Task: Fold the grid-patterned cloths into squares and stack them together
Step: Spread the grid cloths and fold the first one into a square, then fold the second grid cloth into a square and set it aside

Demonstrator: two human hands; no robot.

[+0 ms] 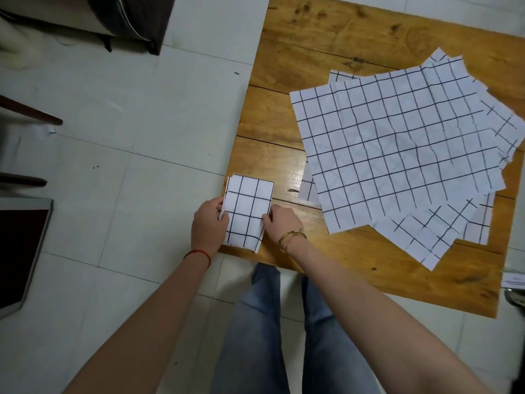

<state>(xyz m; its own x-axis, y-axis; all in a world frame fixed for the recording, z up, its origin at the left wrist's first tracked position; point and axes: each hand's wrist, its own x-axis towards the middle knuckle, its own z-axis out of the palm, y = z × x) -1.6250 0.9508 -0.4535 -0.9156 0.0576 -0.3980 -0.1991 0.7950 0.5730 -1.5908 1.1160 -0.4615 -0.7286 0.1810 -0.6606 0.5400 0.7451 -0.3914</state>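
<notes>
A folded grid-patterned cloth (247,211), white with dark lines, lies at the near left corner of the wooden table (326,38). My left hand (208,226) pinches its left edge. My right hand (282,221) pinches its right edge, fingers curled over the cloth. Both hands are level with the cloth's middle. To the right, several unfolded grid cloths (397,155) lie spread flat in an overlapping, fanned pile that covers much of the table.
The table's left edge runs just beside the folded cloth, with pale tiled floor (127,137) beyond. Dark furniture (127,21) stands at the top left and a dark panel (20,251) at the left. My legs in jeans (284,336) stand below the table's near edge.
</notes>
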